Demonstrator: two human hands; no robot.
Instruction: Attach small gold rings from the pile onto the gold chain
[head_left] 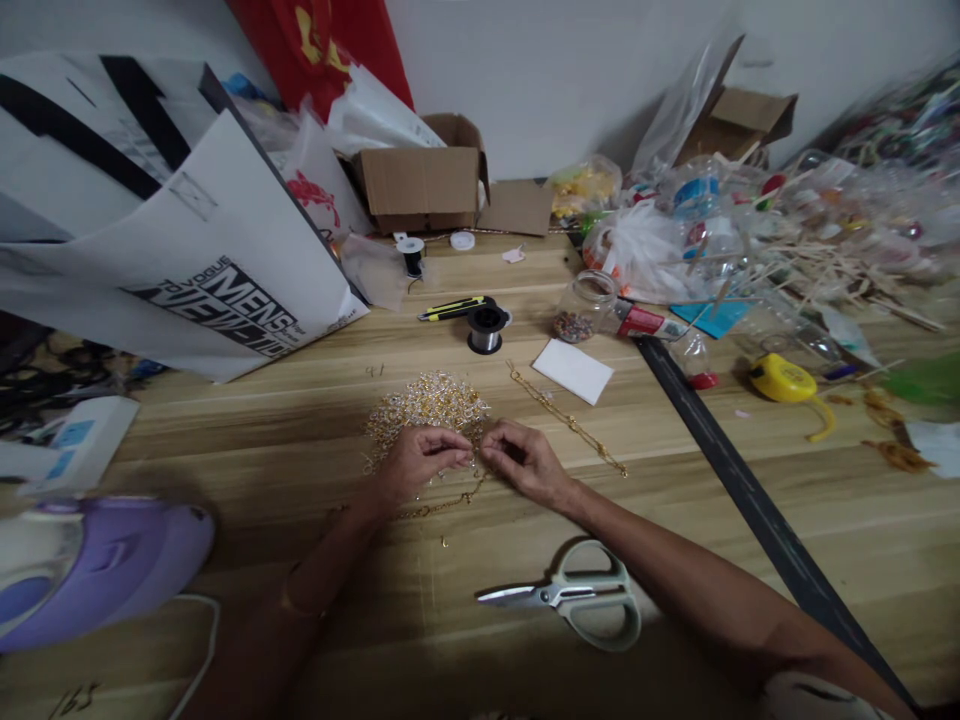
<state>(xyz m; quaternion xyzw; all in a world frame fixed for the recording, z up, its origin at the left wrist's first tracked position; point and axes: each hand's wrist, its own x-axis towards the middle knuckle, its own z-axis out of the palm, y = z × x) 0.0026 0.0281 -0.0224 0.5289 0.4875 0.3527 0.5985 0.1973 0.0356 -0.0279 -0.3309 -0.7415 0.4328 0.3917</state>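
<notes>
My left hand point(426, 462) and my right hand point(525, 462) meet almost tip to tip, both closed in a pinch. Below the fingertips a gold chain point(450, 503) trails left across the table, its upper end running up to the right fingertips. What the left fingertips pinch is too small to make out. Just beyond the hands lies a heap of small gold and clear pieces point(427, 400). A second gold chain point(566, 412) lies stretched out beyond my right hand. Nearer to me rest scissors point(559, 595) with pale handles, and a tiny gold piece point(445, 542).
Behind the heap are a wire spool point(487, 330), a utility knife point(454, 308), a white card point(574, 371) and a jar of beads point(585, 308). A yellow tape measure point(781, 378) and plastic clutter lie right. Left stand a paper bag point(187, 270) and a purple appliance point(127, 555).
</notes>
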